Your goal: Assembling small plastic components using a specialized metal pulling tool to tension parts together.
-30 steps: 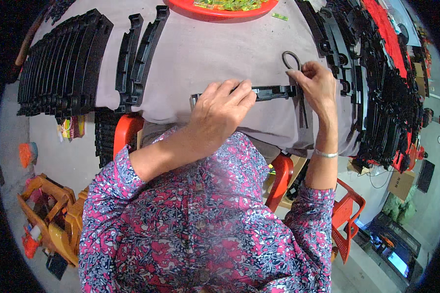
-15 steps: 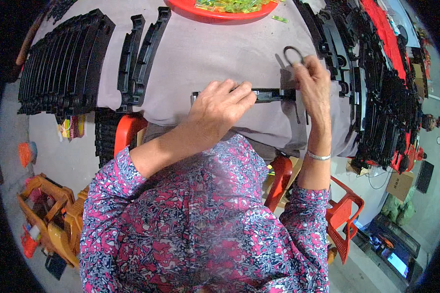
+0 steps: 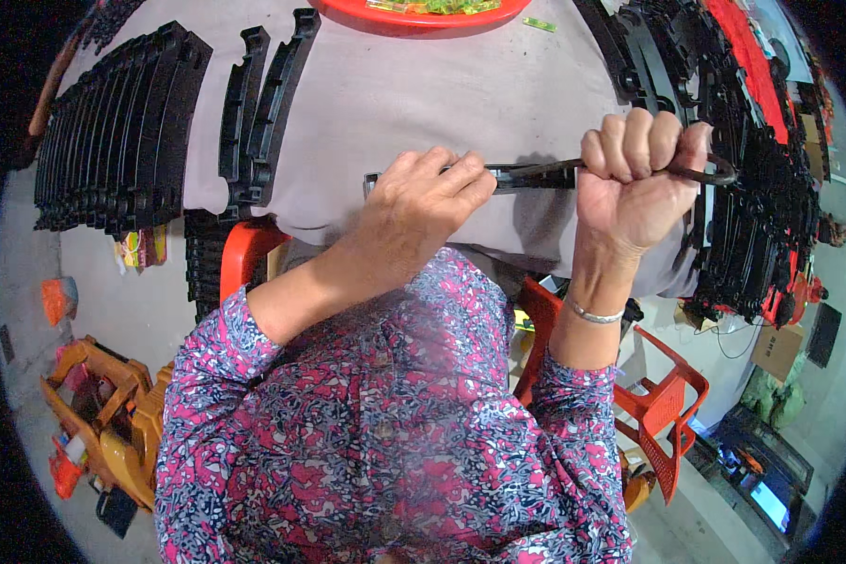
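My left hand (image 3: 425, 205) lies over a long, narrow black plastic strip (image 3: 545, 182) on the cloth-covered table, its fingers closed around it and hiding the middle. My right hand (image 3: 637, 174) is a fist around a dark, thin rod tool with a looped handle (image 3: 725, 171). The loop sticks out to the right of the fist. From its other side the rod runs left, along the strip's right part, to near my left fingertips. Whether its tip touches the strip I cannot tell.
Black plastic strips (image 3: 122, 127) stand in a row at the left, with two more strips (image 3: 265, 117) beside them. Piles of black parts (image 3: 738, 216) crowd the right. A red basin (image 3: 423, 21) of yellow-green pieces is at the far edge, a loose piece (image 3: 540, 23) beside it.
My right hand has turned into a fist, palm side showing, and the tool has swung from upright to lying level, pointing left over the strip. My left hand stays on the strip.
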The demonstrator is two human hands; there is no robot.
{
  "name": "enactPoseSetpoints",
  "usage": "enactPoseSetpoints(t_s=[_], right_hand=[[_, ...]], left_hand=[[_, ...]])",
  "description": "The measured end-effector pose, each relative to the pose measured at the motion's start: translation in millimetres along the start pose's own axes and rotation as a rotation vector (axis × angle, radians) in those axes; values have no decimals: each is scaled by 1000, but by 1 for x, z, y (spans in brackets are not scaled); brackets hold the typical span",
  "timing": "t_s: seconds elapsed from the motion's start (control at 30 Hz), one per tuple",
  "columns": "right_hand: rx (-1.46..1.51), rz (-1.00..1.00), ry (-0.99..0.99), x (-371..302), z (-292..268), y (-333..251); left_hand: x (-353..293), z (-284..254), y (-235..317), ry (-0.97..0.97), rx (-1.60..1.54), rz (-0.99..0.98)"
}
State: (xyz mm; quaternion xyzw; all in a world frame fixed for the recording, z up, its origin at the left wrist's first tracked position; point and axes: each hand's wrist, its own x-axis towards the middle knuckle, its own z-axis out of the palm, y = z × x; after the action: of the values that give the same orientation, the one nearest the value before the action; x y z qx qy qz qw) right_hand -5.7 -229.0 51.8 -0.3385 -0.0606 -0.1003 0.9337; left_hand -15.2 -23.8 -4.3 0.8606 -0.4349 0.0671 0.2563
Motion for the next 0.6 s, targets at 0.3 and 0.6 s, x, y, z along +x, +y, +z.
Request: enactPoseSetpoints(t_s=[0.3, 0.6], right_hand=[[-108, 24, 3, -6, 5, 23], [-193, 144, -127, -10, 8, 29]], left_hand=[[1, -2, 3, -55, 31, -32], [1, -2, 2, -108, 47, -32]])
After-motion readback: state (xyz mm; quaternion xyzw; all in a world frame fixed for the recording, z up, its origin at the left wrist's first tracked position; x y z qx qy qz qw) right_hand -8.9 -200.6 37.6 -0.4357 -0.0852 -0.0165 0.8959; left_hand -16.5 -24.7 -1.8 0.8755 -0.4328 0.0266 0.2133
